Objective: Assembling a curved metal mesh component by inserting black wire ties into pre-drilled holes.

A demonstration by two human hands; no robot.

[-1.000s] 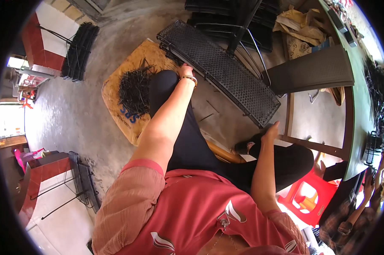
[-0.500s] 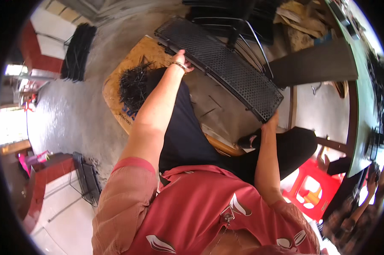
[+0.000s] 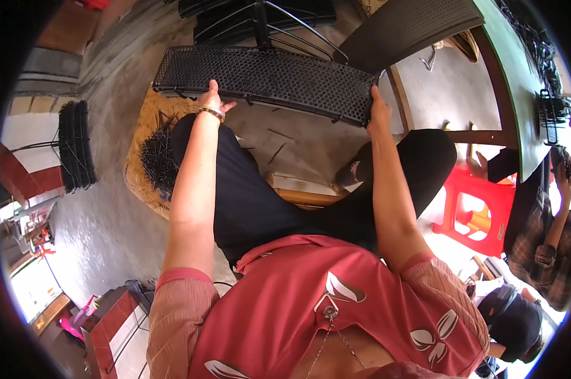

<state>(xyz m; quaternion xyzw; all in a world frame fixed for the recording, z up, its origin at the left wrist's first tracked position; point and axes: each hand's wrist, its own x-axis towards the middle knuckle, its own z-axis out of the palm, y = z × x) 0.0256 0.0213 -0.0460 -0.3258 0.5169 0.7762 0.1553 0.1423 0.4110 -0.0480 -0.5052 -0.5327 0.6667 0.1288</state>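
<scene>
A long black perforated metal shelf (image 3: 273, 74) with a mesh end and small clips along its near edge is held out ahead, above my knees. My left hand (image 3: 216, 101) is on its near edge, left of the middle, with thumb up over the edge. At the right end, my right hand (image 3: 378, 112) grips the corner, its thumb up along the side. Both hands' fingers are partly hidden beneath or behind the shelf. By my left knee, a heap of thin black metal pieces (image 3: 156, 158) lies on a wooden board (image 3: 136, 174).
Behind the shelf stands a black metal frame with curved rods (image 3: 304, 26). A dark perforated panel (image 3: 418, 31) leans next to a green-topped table (image 3: 509, 82) at right. A red plastic stool (image 3: 475, 211) and co-workers are to the right. Black bundled rods (image 3: 76, 145) stand left.
The shelf has swung from a steep slant to nearly level and shifted left in view, both hands still on it. My view has turned, so the surroundings have shifted.
</scene>
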